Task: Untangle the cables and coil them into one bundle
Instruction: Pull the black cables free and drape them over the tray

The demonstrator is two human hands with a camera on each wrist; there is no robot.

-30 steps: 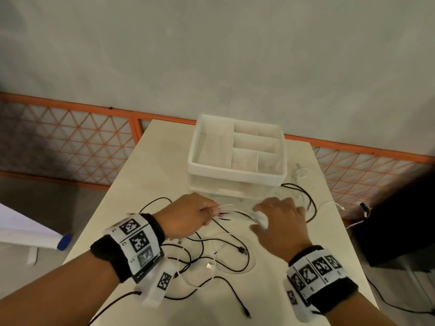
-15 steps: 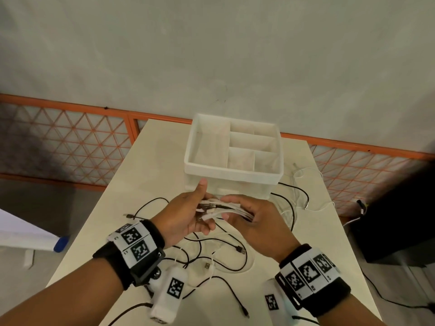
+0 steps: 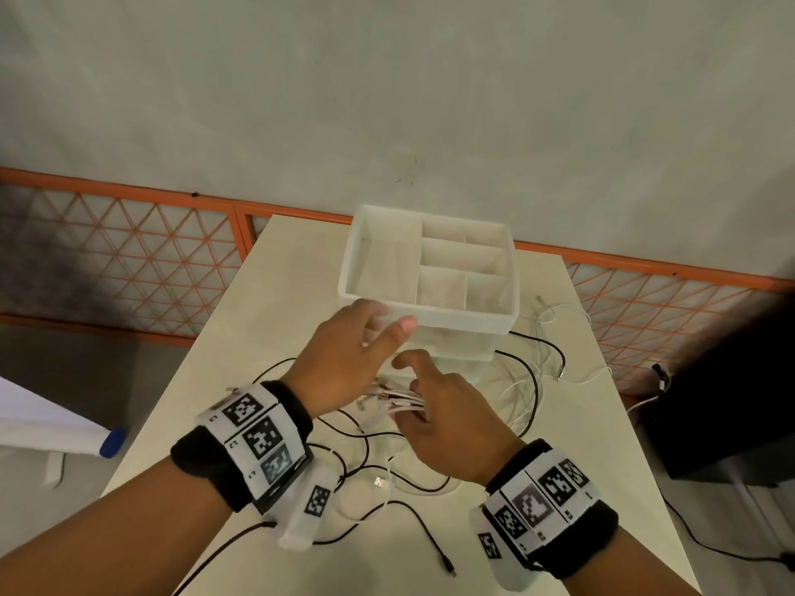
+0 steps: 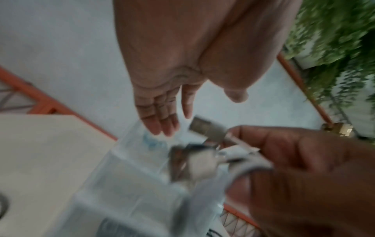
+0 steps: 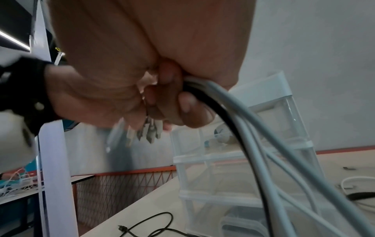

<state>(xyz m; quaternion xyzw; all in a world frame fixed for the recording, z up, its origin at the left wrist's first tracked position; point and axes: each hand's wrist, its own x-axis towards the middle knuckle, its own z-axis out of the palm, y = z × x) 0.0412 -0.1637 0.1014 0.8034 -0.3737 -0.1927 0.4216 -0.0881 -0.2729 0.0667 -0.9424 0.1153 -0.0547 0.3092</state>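
Several white and black cables lie tangled on the beige table [image 3: 279, 294]. My right hand [image 3: 447, 419] grips a bunch of their plug ends [image 3: 387, 402], fingers curled round the cords. In the right wrist view the cords [image 5: 243, 128] run down out of the right hand's fist [image 5: 162, 96] and the plugs [image 5: 150, 133] stick out past the fingers. My left hand [image 3: 352, 359] hovers just above the plugs with straight fingers and holds nothing. The left wrist view shows the left hand's open fingers [image 4: 160, 118] above the blurred metal plugs [image 4: 201, 160].
A white divided organizer box [image 3: 430, 311] stands on clear drawers right behind the hands. Loose black cable [image 3: 421, 522] and a USB plug [image 3: 379, 481] lie near the front edge. White cable loops [image 3: 555, 311] lie at the right. An orange mesh railing [image 3: 129, 260] runs behind the table.
The left hand has let go of the plug ends, opened and lifted toward the box. The right hand has closed round the bunch and holds it alone.
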